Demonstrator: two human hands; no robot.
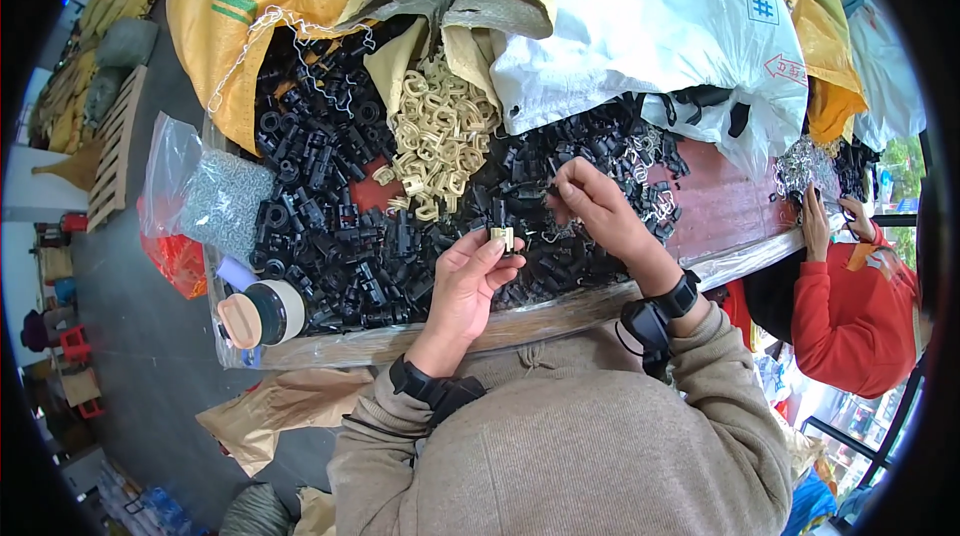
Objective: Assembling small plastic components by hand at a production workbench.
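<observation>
In my left hand (462,281), thumb and fingers close round a small plastic fitting (502,235), cream in front with a black piece standing up from it. My right hand (598,208) is held to the right of it, over the heap, with the fingers bent together. Whatever those fingertips may pinch is too small to make out. Beneath both hands spreads a heap of black plastic parts (330,251). Just beyond my left hand, cream ring-like plastic pieces (442,131) spill from an open sack. Small bent metal pieces (650,164) lie beyond my right hand.
A yellow sack (220,46) and a white sack (630,26) stand along the far side. At the left are a clear bag of small metal pieces (228,196) and a lidded cup (280,312) near the table's edge (560,320). A person in red (850,311) works at the right.
</observation>
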